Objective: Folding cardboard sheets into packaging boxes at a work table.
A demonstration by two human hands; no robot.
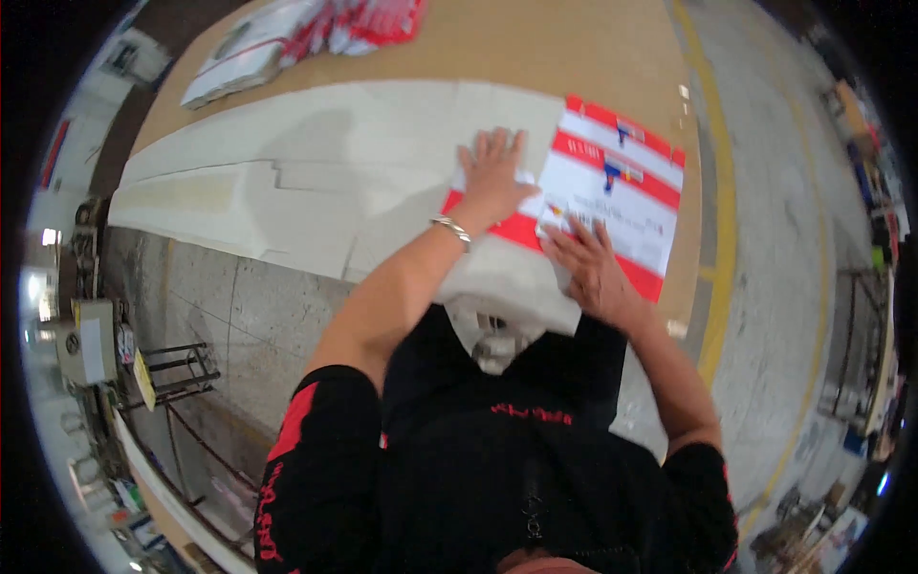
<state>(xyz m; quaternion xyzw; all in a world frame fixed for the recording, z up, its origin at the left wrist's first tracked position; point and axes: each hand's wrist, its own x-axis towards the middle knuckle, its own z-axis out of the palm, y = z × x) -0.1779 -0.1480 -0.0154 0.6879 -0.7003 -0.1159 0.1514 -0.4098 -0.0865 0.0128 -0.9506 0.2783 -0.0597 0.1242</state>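
Note:
A red-and-white printed sheet point(660, 230) with small blue pictures lies at the right end of the table. Beneath and left of it spreads a long off-white sheet point(382, 124), whose near part sags over the table edge in front of me. My left hand point(493, 182) rests palm down with fingers spread, over a red-and-white part left of the printed sheet. At the printed sheet's near left corner, my right hand point(595, 268) lies with its fingers stretched out on the surface. Whether the red-and-white areas form one piece, I cannot tell.
A stack of folded white pieces point(239, 59) sits at the far left of the brown tabletop point(555, 43), beside a crumpled red-and-white bundle point(368, 24). Yellow lines point(725, 220) mark the floor to the right. A metal frame point(177, 373) stands at the lower left.

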